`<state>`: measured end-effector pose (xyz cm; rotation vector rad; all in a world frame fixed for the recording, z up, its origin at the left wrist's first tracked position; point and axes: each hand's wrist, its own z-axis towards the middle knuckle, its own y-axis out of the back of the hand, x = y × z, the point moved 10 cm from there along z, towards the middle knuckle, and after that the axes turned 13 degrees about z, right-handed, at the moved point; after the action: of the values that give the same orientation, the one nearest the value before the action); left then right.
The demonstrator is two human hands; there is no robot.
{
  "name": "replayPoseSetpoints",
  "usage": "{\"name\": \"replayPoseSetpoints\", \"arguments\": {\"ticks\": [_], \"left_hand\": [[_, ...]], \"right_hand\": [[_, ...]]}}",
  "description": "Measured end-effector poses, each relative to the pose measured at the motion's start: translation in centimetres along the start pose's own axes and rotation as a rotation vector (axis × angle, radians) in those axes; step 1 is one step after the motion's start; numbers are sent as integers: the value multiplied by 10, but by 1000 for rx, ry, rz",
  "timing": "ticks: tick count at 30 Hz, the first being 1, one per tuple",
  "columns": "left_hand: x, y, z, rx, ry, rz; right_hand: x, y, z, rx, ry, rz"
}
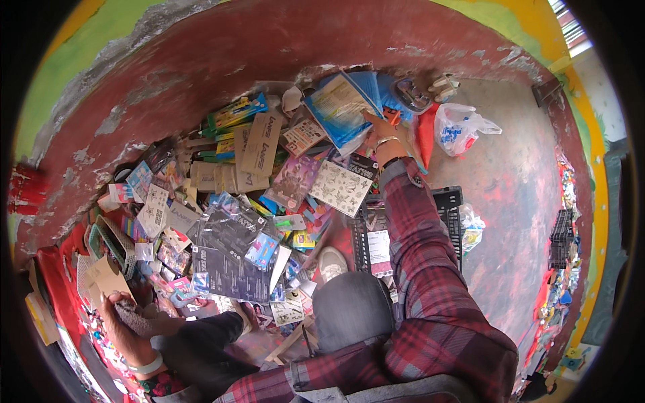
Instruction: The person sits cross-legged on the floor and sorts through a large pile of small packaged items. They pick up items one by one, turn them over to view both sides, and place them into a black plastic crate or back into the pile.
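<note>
head view: right hand [381,129] gripping blue flat packet [339,107], left hand [124,316] clutching grey cloth [134,317] beside tan cardboard [101,277]

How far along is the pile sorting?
Done: nothing clearly set apart. In hand: right hand reaches to the blue plastic-wrapped flat packet at the heap's far edge; left hand rests by brown cardboard pieces. Left: the heap of mixed packets still covers the floor.
</note>
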<state>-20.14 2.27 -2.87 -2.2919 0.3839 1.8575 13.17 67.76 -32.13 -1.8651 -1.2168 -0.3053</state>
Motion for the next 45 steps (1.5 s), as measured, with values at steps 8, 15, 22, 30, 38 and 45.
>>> {"name": "replayPoseSetpoints", "arguments": {"ticks": [8,15,22,30,38,45], "left_hand": [[-21,-71,-50,319,-132,451],[-2,-178,-84,634,-326,803],[-16,-189,-130,1108,-24,103],[-8,-158,-107,1048,-8,7],[-6,-162,-94,891,-197,426],[-46,-157,-90,456,-625,648]], "right_hand": [[-6,-138,-223,361,47,-594],[-76,-230,-391,791,497,-1230],[-145,-241,-477,912,-82,-792],[-147,-254,-526,1098,-187,-661],[-122,-251,-513,886,268,-940],[-115,-253,-518,928,551,-1066]]}}
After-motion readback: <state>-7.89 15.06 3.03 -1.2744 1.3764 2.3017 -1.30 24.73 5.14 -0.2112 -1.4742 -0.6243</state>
